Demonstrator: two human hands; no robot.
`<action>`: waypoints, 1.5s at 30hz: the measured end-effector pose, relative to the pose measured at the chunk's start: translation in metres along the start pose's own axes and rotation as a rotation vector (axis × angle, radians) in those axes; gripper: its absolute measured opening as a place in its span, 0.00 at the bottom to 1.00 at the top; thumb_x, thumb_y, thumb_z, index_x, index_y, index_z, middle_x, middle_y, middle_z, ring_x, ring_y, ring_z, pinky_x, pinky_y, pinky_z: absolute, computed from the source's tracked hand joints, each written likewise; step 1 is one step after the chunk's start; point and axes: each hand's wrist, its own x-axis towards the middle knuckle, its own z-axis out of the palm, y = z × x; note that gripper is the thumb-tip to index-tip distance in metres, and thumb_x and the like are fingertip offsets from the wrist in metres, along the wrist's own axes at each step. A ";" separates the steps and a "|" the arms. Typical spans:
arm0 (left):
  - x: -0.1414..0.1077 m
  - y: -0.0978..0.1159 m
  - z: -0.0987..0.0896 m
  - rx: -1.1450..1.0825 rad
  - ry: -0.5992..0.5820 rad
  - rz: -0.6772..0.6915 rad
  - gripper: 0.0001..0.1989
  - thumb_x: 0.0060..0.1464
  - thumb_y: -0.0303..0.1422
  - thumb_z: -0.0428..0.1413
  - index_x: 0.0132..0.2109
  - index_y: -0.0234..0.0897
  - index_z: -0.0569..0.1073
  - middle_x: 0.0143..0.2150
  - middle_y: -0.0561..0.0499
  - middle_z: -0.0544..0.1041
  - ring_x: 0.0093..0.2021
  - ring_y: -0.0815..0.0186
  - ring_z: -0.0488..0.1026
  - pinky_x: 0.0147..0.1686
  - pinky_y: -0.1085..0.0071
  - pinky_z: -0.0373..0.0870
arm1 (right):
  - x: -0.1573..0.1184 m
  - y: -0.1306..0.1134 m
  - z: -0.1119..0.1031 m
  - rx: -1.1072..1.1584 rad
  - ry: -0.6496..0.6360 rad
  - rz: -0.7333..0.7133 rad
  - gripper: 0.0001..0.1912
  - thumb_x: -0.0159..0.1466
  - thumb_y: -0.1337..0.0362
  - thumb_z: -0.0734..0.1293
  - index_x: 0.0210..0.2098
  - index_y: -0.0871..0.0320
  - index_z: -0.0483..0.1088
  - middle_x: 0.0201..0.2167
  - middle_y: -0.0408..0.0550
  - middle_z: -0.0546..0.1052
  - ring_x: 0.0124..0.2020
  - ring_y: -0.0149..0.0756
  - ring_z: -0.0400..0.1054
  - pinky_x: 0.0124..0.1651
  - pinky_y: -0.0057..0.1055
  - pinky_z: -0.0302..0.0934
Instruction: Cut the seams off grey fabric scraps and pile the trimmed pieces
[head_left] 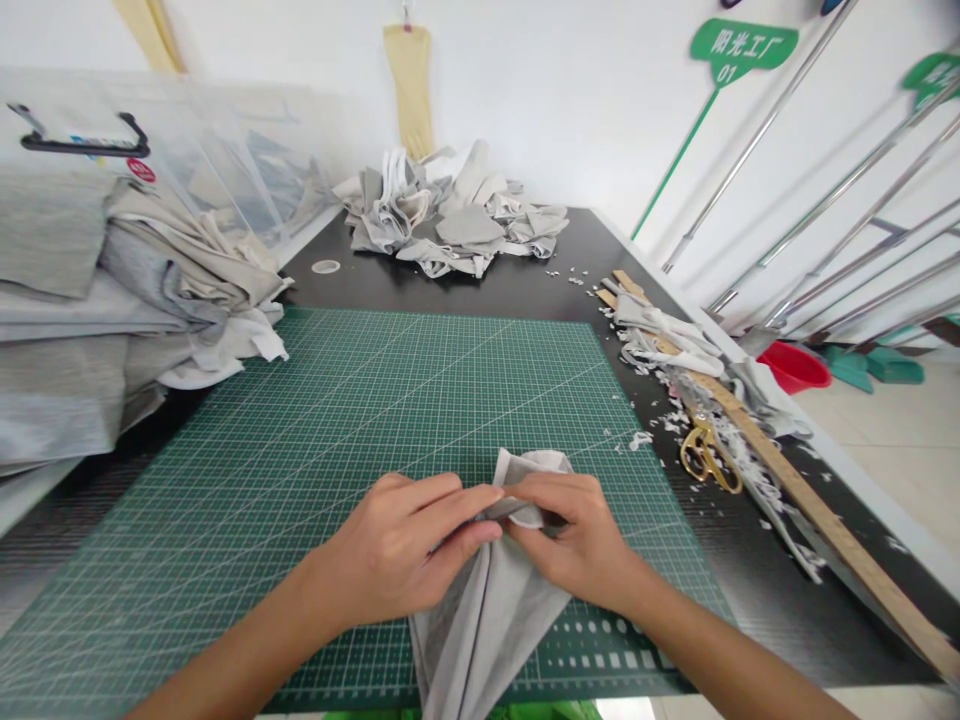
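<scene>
A piece of light grey fabric point(499, 610) hangs from both hands above the front part of the green cutting mat point(420, 400). My left hand point(401, 545) pinches its folded upper edge between thumb and fingers. Close beside it, fingertips nearly touching, my right hand point(570, 530) is closed on the same gathered edge. A short flap of the cloth stands up behind the right fingers. Below the hands the fabric falls in long folds past the mat's front edge. Part of the gripped edge is hidden by the fingers.
Folded grey cloth point(67, 300) is stacked at left, before a clear plastic box point(217, 150). A scrap heap point(457, 215) lies at the back. Gold-handled scissors point(709, 458), a wooden ruler point(795, 485) and offcuts line the right side. A red dustpan point(795, 368) stands beyond.
</scene>
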 end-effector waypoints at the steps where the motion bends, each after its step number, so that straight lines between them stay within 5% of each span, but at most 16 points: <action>1: 0.000 0.000 0.000 -0.003 0.005 0.003 0.13 0.63 0.31 0.54 0.54 0.36 0.70 0.38 0.52 0.79 0.31 0.69 0.76 0.30 0.69 0.69 | 0.000 0.000 0.000 -0.003 0.006 -0.006 0.09 0.56 0.73 0.65 0.35 0.59 0.75 0.22 0.41 0.75 0.22 0.28 0.66 0.28 0.23 0.57; 45: 0.001 0.000 0.001 0.022 -0.013 0.008 0.13 0.64 0.32 0.54 0.54 0.36 0.70 0.37 0.54 0.78 0.31 0.69 0.75 0.27 0.68 0.64 | -0.002 0.002 0.001 0.007 0.008 -0.010 0.09 0.56 0.74 0.65 0.35 0.59 0.74 0.24 0.41 0.76 0.24 0.27 0.67 0.29 0.23 0.57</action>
